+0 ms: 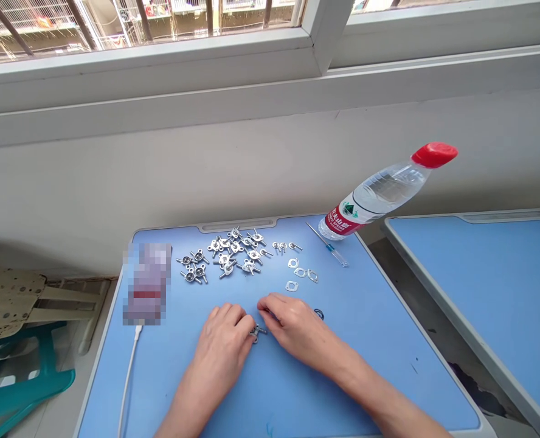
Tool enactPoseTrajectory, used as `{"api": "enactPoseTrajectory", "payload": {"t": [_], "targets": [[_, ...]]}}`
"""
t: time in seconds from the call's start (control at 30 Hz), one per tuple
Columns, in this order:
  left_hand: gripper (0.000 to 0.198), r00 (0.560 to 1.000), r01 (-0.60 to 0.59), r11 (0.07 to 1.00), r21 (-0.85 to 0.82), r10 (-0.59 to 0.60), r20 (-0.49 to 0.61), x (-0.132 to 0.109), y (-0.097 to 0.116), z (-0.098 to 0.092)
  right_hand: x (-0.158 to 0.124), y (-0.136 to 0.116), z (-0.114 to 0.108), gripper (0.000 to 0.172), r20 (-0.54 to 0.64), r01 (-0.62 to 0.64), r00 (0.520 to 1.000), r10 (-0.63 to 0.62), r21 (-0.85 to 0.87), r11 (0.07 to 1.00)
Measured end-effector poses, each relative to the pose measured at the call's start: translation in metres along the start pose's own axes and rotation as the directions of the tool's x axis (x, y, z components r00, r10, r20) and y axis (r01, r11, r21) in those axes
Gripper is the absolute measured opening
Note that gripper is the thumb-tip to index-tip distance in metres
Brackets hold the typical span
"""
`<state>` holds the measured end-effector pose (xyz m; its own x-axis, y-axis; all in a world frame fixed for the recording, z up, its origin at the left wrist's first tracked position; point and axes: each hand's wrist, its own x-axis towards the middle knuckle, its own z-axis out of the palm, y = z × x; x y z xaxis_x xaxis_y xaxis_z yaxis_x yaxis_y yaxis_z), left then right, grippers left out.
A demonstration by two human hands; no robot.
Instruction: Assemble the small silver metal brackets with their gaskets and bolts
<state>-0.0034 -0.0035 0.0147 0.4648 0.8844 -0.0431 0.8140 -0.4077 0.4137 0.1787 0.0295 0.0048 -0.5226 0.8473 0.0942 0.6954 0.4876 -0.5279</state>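
Observation:
My left hand (227, 340) is closed, thumb and fingertips gripping a small silver metal fitting (255, 333) low over the blue desk. A pin-like stem of the fitting points toward my right hand (292, 322). That hand is closed in a pinch just beyond the fitting; whatever lies between its fingertips is hidden. Beside the right wrist are black rings (318, 314). Several flat oval metal plates (300, 272) lie beyond the right hand. Farther back is a cluster of similar silver fittings (236, 246), with a group showing dark round centres (194, 266) to its left.
A few small eyelet pieces (283, 247) lie near a thin screwdriver (329, 246) with a clear handle. A red-capped water bottle (374, 194) stands at the back right. On the left, a blurred-out phone-like object (148, 283) has a white cable (131, 371). Another blue desk (489, 274) stands rightward.

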Motion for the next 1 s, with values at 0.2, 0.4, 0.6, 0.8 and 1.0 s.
{"api": "enactPoseTrajectory", "payload": {"t": [0.2,0.4,0.6,0.8,1.0], "targets": [[0.013,1.0,0.013,1.0,-0.016,-0.013,0.02,0.0,0.0,0.0,0.001,-0.007,-0.013,0.021,0.092,-0.153,0.987,0.135,0.231,0.961],[0.011,1.0,0.012,0.999,-0.031,-0.011,0.021,0.0,0.001,-0.001,0.0,-0.01,-0.018,0.021,0.206,-0.255,0.958,0.199,0.298,0.92],[0.011,1.0,0.024,1.0,-0.015,-0.023,0.02,0.0,0.001,0.0,-0.002,-0.005,-0.015,0.021,0.202,-0.17,0.974,0.103,0.351,0.921],[0.012,1.0,0.018,1.0,-0.026,-0.018,0.002,-0.001,0.0,0.001,-0.002,-0.008,-0.016,0.016,0.24,-0.189,0.965,0.109,0.343,0.92],[0.012,1.0,0.02,0.999,-0.036,-0.02,-0.02,-0.001,0.0,0.003,-0.009,-0.015,-0.016,0.017,0.245,-0.188,0.961,0.13,0.228,0.955]]}}
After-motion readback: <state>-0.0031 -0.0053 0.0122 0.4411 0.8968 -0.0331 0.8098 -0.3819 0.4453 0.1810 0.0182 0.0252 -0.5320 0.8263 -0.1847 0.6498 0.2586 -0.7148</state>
